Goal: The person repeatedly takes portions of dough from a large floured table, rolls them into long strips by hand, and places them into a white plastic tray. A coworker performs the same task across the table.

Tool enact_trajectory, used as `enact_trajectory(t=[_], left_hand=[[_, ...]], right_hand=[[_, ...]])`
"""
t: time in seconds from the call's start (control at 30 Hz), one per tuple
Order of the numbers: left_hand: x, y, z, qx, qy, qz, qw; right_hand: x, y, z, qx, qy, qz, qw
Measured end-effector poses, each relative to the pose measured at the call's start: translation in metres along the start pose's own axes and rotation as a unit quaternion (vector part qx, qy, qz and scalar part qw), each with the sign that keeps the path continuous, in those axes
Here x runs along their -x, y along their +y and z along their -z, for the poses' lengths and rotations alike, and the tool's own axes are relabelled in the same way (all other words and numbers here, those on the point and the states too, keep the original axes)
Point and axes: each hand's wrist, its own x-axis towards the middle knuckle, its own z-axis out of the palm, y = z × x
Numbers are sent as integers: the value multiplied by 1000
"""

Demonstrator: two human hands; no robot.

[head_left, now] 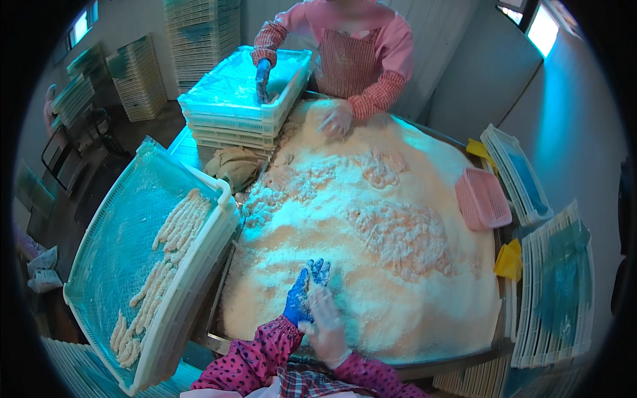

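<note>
My left hand [298,300], in a blue glove dusted with crumbs, is above the near part of a wide bed of pale breading crumbs [411,312]. Its fingers stretch forward and apart. Against its right side lies my right hand [328,331] in a thin whitish glove, fingers extended; nothing shows between the two, though the contact hides part of both palms. Farther off on the crumbs sits a heap of coated, pale meat strips [405,235]. To my left, breaded strips [162,268] lie in rows on a mesh-lined tray [109,232].
Across the table a co-worker [348,66] has one gloved hand on the crumbs and another over stacked trays [229,113]. A crumpled tan cloth [233,166] lies beside that stack. At the right edge are a pink basket [483,199], a yellow item [509,260] and stacked trays [554,292].
</note>
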Motion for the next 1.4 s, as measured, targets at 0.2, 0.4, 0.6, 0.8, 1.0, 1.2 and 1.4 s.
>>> enact_trajectory(t=[0.2, 0.4, 0.6, 0.8, 1.0, 1.2, 1.4], left_hand=[[12, -2, -42, -55, -99, -2, 994], [25, -5, -55, -325, -245, -183, 895], [37, 22, -63, -434, -257, -190, 842], [9, 31, 2, -777, -176, -51, 602], [16, 10, -8, -242, -59, 36, 968], [59, -32, -57, -372, -182, -234, 880], [29, -45, 84, -525, -151, -162, 821]], right_hand=[[-16, 20, -6, -131, 88, 42, 987], [-18, -5, -12, -211, 104, 16, 972], [-20, -14, -19, -184, 85, 47, 978], [-11, 6, -20, -185, 126, -7, 975], [-1, 20, -24, -188, 152, -64, 968], [-1, 2, -29, -232, 130, 4, 964], [2, 3, -32, -256, 163, 56, 951]])
